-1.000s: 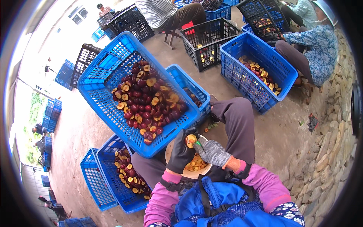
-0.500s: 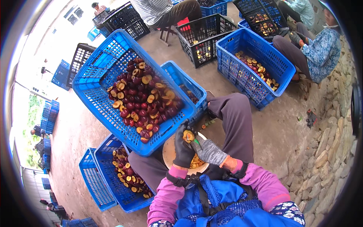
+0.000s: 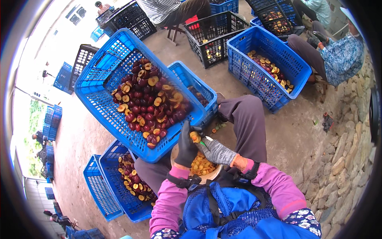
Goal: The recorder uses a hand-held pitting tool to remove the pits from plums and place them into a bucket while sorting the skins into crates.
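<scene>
My left hand (image 3: pixel 187 147), in a black glove, grips a halved plum (image 3: pixel 195 137) with its yellow flesh showing. Close beside it, my right hand (image 3: pixel 219 152) in a grey knit glove is closed around a small knife (image 3: pixel 208 138). Only a pale end and a bit of green show between the fingers. Under both hands is a pale bowl (image 3: pixel 217 172) holding orange-yellow pieces (image 3: pixel 203 164). Beyond my left hand, a tilted blue crate (image 3: pixel 97 105) holds many dark red plums (image 3: pixel 147 107), several cut open.
At lower left, another blue crate (image 3: pixel 137 215) contains halved plums. A blue crate (image 3: pixel 258 85) of plums and a black crate (image 3: pixel 215 32) stand ahead. A person (image 3: pixel 342 55) sits at right. Stones (image 3: pixel 338 171) border the right side.
My hands have drawn slightly apart, and the left has turned more upright around the plum half. More of the bowl's contents shows. The person at right has shifted slightly.
</scene>
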The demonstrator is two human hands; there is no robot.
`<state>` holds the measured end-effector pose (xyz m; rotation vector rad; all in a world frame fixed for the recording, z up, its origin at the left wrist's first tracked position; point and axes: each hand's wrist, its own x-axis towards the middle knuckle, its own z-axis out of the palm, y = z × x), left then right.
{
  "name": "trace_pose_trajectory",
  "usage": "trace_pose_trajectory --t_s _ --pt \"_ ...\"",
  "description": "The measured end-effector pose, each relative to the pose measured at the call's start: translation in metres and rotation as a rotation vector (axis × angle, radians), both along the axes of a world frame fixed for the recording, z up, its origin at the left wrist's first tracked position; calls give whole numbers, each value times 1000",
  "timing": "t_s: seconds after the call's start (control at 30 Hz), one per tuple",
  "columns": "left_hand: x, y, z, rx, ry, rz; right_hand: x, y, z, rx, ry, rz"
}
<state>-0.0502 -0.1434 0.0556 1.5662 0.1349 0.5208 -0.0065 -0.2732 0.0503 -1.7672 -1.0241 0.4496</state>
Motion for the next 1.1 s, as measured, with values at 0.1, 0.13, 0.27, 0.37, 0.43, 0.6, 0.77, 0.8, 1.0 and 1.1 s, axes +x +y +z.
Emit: trace_pose_trajectory --t_s 0.1,0.13,0.27,0.37,0.43,0.6,0.77,0.8,1.0,1.1 --pt "7 -3 -3 -588 160 117 -1 2 -12 59 -144 74" --pt "8 -4 -3 -572 138 112 -1 2 -14 52 -167 99" --pt "18 2 13 -410 221 8 -4 2 -28 -13 -438 151" --pt "27 10 22 -254 326 -141 -4 -1 -25 6 -271 180" --pt "26 12 28 174 276 -212 -8 -2 -36 67 -73 184" --pt "22 11 16 -282 276 -161 2 -2 -59 76 -524 295" --pt "23 4 15 -302 130 -63 14 -8 -41 149 -795 268" --pt "22 4 16 -278 109 -76 16 -9 -40 147 -805 286" --pt "29 -3 26 -387 28 -93 17 -10 -48 185 -286 302" --pt "32 0 18 -690 -50 -211 16 -12 -32 226 204 379"
